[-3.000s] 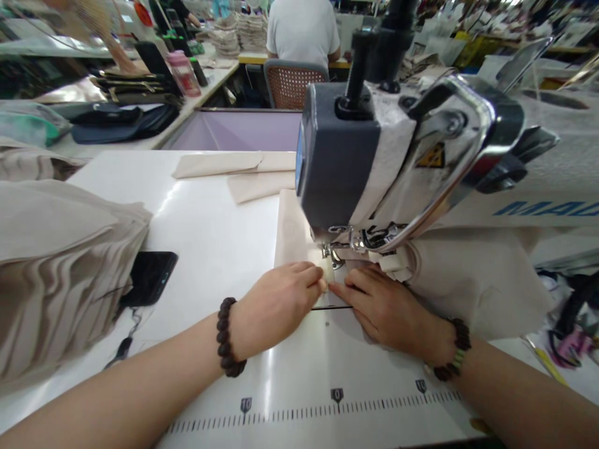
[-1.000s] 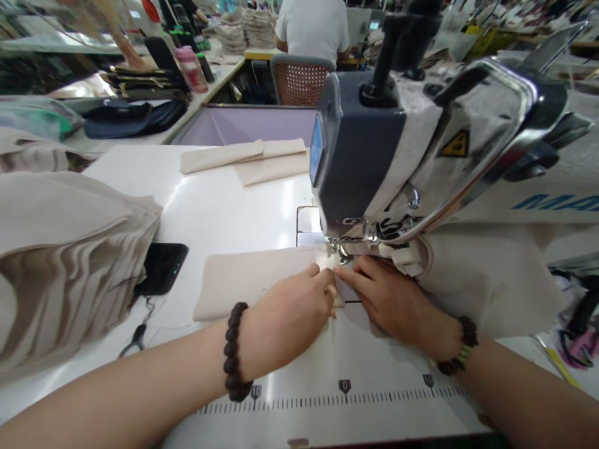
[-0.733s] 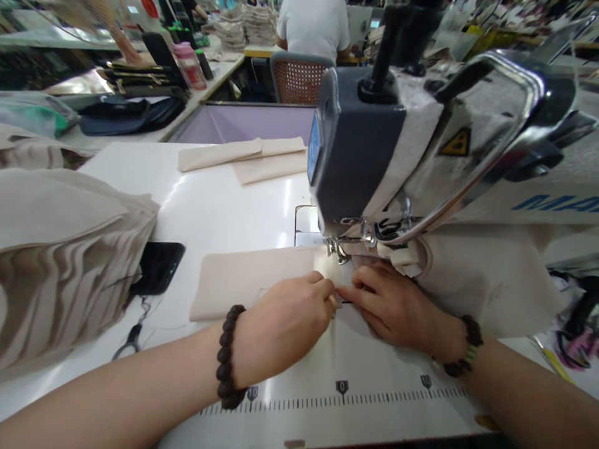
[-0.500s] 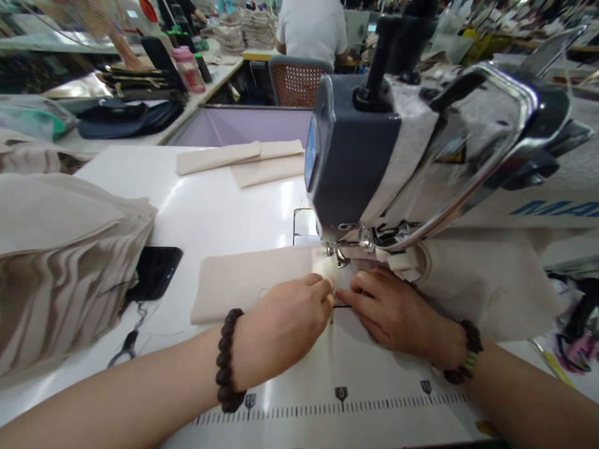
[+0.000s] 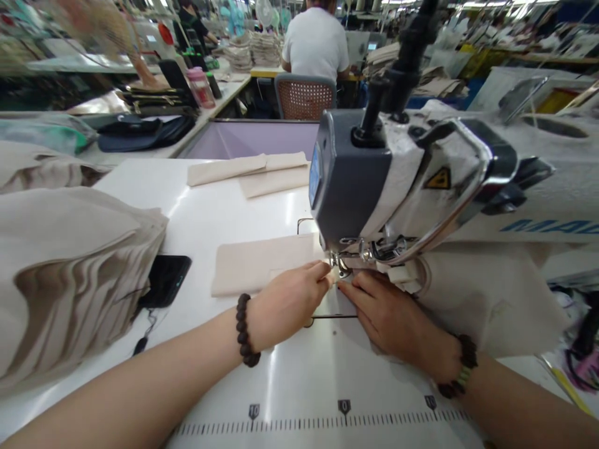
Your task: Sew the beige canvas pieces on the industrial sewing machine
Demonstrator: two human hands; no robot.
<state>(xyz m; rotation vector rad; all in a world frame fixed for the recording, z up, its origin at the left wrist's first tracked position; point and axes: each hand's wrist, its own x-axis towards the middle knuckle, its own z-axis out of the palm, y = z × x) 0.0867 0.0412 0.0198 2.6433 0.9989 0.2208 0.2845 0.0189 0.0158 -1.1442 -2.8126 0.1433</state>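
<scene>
A beige cloth strip (image 5: 262, 263) lies crosswise on the white table, its right end under the presser foot (image 5: 340, 264) of the sewing machine (image 5: 402, 181). My left hand (image 5: 286, 302) has its fingers curled, pinching the strip's edge just in front of the foot. Opposite it, fingertips almost touching, my right hand (image 5: 390, 315) lies flat with fingers together, pressing the cloth beside the needle. A larger beige cloth (image 5: 486, 293) spreads to the right under the machine arm.
A tall stack of beige cloth pieces (image 5: 65, 274) fills the left. A black phone (image 5: 165, 280) lies beside it. Two folded beige pieces (image 5: 253, 171) rest at the far edge. A ruler scale (image 5: 344, 418) runs along the near edge. A seated person in white (image 5: 314, 43) works behind.
Three seconds ago the strip ran lengthwise behind the foot; since then it has lain crosswise, stretching left. In the last second its left end has drawn rightward toward the foot. Both hands stay at the needle.
</scene>
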